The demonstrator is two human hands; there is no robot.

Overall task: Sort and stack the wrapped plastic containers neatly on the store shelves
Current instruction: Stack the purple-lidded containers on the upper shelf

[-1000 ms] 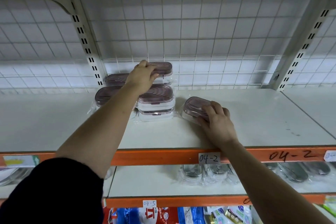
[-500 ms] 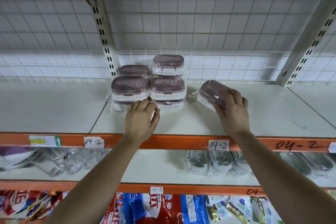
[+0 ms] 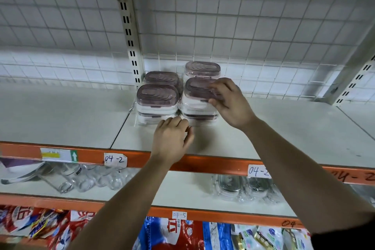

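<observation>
Upper shelf point(image 3: 284, 128), centre of frame: wrapped plastic containers with mauve lids, set in four stacks close together, two in front and two behind, against the wire grid back point(image 3: 223, 26). Front-left stack point(image 3: 157, 99) and rear-left stack point(image 3: 161, 78) stood untouched; rear-right stack point(image 3: 202, 69) rose highest in the frame. Top container point(image 3: 195, 89) of the front-right stack was held by the right hand point(image 3: 229, 101), fingers laid over the lid and thumb curled against its near edge. Left hand point(image 3: 172, 140), lower centre, lay on the shelf with fingers loosely extended and close together, tips apparently touching the wrap at the foot of the front stacks, holding nothing. Orange rail point(image 3: 203, 163) below carried a handwritten label point(image 3: 115, 160) reading 04-2. Lower shelf, left: clear glassware point(image 3: 85, 180); right: further wrapped clear tubs point(image 3: 243, 186), blurred. Bottom edge of frame: red and blue snack packets point(image 3: 172, 233).
</observation>
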